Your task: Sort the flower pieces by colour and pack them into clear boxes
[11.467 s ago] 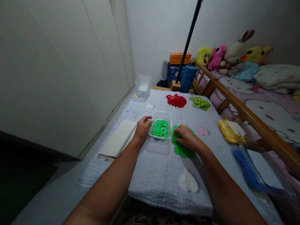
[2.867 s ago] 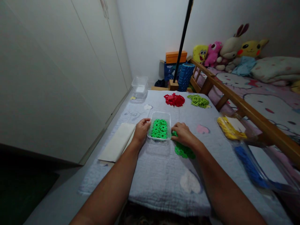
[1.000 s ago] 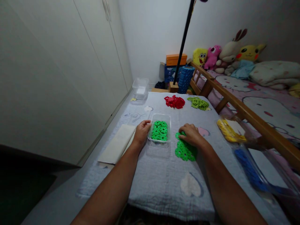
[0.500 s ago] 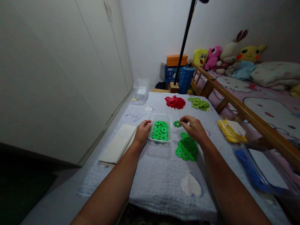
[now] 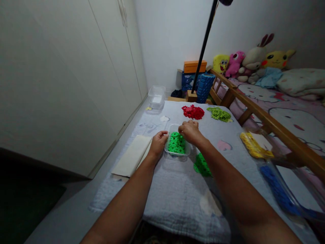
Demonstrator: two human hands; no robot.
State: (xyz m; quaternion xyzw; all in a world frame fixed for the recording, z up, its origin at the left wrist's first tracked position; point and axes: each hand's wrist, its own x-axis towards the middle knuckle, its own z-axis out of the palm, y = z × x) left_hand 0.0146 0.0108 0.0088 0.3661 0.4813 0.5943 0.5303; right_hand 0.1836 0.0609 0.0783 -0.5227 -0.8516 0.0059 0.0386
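Note:
A clear plastic box (image 5: 189, 149) holds a heap of green snowflake discs (image 5: 176, 143), flat and round with notched rims. My left hand (image 5: 158, 145) grips the box's left rim between thumb and fingers. Over the right part of the box is my right hand (image 5: 191, 131), its fingers pinched together and pointing down at the discs. Whatever sits at those fingertips is hidden or blends with the green below. On the cloth to the right lies a loose pile of green discs (image 5: 201, 165), partly covered by my right forearm.
Farther back lie red pieces (image 5: 193, 112) and lime-green pieces (image 5: 219, 114). Clear boxes (image 5: 156, 95) stand at the far left, and a folded cream cloth (image 5: 132, 156) lies nearer. Packs of yellow (image 5: 252, 145) and blue pieces (image 5: 278, 189) line the right, beside a wooden bed rail (image 5: 274, 122).
My right hand has moved left from the cloth, where it pinched a green disc, to above the box. My left hand stays on the box's rim. The view has shifted slightly.

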